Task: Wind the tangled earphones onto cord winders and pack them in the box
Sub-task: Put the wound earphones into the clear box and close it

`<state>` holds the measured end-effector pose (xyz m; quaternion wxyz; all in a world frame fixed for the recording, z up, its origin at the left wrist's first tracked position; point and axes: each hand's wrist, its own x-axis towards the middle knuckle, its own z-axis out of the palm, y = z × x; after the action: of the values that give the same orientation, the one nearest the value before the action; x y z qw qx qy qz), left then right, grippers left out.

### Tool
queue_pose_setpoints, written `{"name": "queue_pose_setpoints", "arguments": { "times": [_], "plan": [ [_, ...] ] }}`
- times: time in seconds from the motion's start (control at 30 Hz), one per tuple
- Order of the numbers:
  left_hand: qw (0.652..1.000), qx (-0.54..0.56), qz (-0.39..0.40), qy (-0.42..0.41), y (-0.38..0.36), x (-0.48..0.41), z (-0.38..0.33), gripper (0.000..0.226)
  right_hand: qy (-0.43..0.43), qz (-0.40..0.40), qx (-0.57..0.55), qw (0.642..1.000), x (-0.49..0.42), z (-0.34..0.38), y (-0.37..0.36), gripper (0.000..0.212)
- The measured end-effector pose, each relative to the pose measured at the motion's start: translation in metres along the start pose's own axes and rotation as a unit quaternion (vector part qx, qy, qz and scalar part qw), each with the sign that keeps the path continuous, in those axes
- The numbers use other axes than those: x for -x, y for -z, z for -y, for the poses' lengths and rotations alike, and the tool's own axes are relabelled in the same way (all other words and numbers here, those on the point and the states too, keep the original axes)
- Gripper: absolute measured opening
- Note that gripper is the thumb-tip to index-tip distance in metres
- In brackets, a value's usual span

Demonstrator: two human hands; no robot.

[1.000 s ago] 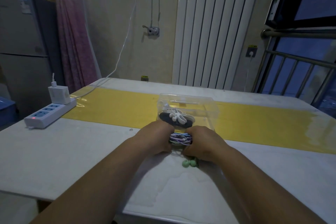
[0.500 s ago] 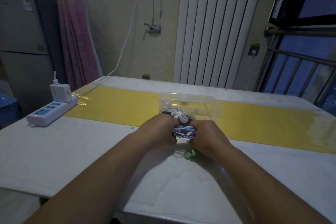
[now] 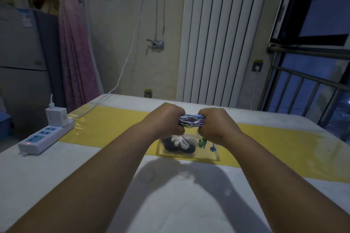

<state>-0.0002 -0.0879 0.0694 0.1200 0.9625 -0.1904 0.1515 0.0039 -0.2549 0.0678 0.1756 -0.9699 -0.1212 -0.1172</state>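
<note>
My left hand and right hand are both curled tight round the two ends of the wound earphones. The purple and white cord is wrapped on a winder, and its long axis runs straight across from one fist to the other. Green earbuds dangle loose just under my right hand. The clear box lies below my hands and a little toward me, on the yellow strip of the table. A dark winder with white cord fills the part under my left hand. The free space sits under my right, so I judge the bundle goes down that side, kept crosswise.
</note>
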Motion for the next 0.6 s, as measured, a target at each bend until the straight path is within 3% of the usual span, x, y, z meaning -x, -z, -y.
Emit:
{"name": "queue_pose_setpoints", "arguments": {
  "times": [0.47,0.6],
  "plan": [
    [0.999,0.021,0.017,0.031,-0.004,-0.055,0.017,0.015,-0.001,0.028,0.010,1.000,-0.065,-0.014,-0.002,0.021],
    [0.997,-0.038,0.061,0.033,-0.026,-0.061,0.024,0.015,-0.018,0.071,0.018,0.997,-0.076,-0.027,-0.027,0.017]
  ]
}}
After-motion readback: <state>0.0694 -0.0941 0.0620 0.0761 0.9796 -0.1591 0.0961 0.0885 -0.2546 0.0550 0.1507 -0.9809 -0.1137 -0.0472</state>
